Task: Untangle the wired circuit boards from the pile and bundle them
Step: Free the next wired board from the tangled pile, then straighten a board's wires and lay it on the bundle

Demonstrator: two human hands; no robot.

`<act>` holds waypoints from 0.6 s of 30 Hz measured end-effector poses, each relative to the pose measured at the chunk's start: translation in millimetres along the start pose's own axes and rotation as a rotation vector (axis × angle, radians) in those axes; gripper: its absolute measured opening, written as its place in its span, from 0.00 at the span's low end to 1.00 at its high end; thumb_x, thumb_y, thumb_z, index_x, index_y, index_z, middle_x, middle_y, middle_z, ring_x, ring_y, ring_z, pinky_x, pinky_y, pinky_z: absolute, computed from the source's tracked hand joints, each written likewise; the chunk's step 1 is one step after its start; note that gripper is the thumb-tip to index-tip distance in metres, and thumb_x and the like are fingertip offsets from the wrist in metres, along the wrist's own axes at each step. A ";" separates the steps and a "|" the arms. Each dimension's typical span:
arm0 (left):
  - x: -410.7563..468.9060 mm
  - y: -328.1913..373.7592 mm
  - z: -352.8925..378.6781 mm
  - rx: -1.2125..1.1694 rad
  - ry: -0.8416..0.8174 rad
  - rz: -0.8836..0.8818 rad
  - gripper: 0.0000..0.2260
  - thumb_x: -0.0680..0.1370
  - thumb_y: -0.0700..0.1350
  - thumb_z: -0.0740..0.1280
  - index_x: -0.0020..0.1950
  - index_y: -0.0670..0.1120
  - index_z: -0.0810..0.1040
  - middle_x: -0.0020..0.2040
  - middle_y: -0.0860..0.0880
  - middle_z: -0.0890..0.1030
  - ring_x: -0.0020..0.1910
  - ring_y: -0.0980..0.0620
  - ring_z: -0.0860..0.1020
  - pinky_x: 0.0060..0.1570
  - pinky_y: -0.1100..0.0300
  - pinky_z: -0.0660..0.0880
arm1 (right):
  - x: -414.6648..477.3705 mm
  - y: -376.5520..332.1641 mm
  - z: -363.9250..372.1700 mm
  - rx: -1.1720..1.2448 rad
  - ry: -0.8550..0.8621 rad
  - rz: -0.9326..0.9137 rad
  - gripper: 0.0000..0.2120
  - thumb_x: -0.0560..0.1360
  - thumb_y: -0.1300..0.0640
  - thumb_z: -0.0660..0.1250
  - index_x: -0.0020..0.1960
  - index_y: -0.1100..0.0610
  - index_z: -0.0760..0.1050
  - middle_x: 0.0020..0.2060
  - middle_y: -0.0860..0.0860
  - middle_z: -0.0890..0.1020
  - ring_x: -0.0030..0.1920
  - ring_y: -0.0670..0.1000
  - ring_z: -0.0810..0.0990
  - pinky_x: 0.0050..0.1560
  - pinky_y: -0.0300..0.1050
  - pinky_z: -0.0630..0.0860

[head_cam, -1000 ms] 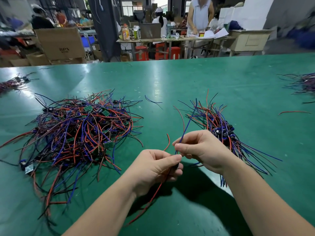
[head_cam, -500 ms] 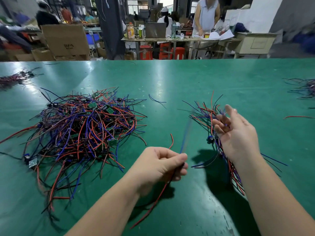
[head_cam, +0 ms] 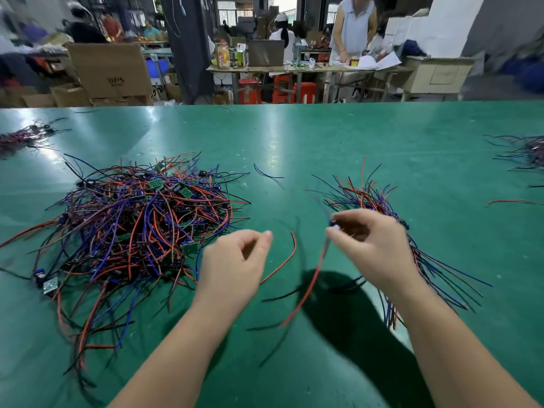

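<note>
A big tangled pile (head_cam: pixel 138 228) of red, blue and black wires with small green circuit boards lies on the left of the green table (head_cam: pixel 294 136). A sorted bundle (head_cam: pixel 379 201) of wired boards lies to the right, partly hidden behind my right hand. My right hand (head_cam: pixel 371 248) pinches one wired board (head_cam: pixel 312 281) at its top, and its red and black wires hang blurred below. My left hand (head_cam: pixel 235 260) hovers between pile and bundle, fingers loosely curled, holding nothing.
A loose blue wire (head_cam: pixel 268 173) lies beyond the hands and a loose red wire (head_cam: pixel 509 201) at the right. More wire bundles sit at the far left edge (head_cam: pixel 23 136) and the far right edge (head_cam: pixel 527 151). People work at benches past the table.
My left hand let go of the wired board and opened slightly. My right hand came back from the bundle, took the board and lifted it, and its wires now swing.
</note>
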State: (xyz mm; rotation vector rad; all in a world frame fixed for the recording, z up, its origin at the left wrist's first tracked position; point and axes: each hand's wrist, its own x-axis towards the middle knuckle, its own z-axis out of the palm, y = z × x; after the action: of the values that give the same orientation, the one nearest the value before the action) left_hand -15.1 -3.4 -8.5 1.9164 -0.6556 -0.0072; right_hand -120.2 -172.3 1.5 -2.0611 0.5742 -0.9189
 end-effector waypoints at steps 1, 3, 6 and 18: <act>2.8 -2.9 -7.7 0.184 0.131 0.153 0.07 0.76 0.47 0.69 0.41 0.46 0.83 0.40 0.51 0.83 0.41 0.52 0.80 0.47 0.62 0.72 | 4.9 3.6 -8.1 -0.040 0.101 0.032 0.10 0.68 0.62 0.73 0.48 0.53 0.81 0.38 0.48 0.83 0.35 0.43 0.81 0.41 0.33 0.76; 8.2 -10.1 -18.8 0.515 0.249 0.234 0.08 0.74 0.45 0.70 0.52 0.48 0.82 0.53 0.49 0.81 0.53 0.48 0.76 0.56 0.56 0.68 | 12.7 12.1 -24.6 -0.211 0.261 0.074 0.08 0.69 0.62 0.71 0.46 0.53 0.81 0.37 0.47 0.83 0.36 0.44 0.80 0.41 0.35 0.74; 15.0 -21.7 -32.4 0.898 0.200 -0.010 0.17 0.73 0.51 0.68 0.62 0.54 0.75 0.61 0.48 0.74 0.59 0.42 0.68 0.59 0.49 0.62 | 18.7 27.6 -42.8 -0.533 0.213 0.203 0.04 0.69 0.61 0.70 0.41 0.54 0.81 0.37 0.51 0.83 0.42 0.55 0.80 0.44 0.42 0.72; 26.1 -25.8 -41.8 0.701 0.327 0.124 0.12 0.75 0.49 0.71 0.58 0.53 0.79 0.47 0.52 0.83 0.50 0.46 0.75 0.51 0.52 0.58 | 17.3 26.6 -33.3 -0.474 0.179 0.081 0.05 0.71 0.60 0.69 0.45 0.55 0.83 0.41 0.53 0.80 0.42 0.51 0.78 0.43 0.38 0.66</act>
State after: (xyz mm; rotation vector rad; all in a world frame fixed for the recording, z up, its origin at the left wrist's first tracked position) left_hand 30.7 27.9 -4.6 2.4571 -0.5927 0.6797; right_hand -137.0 -215.0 1.3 -2.3599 1.0466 -0.9954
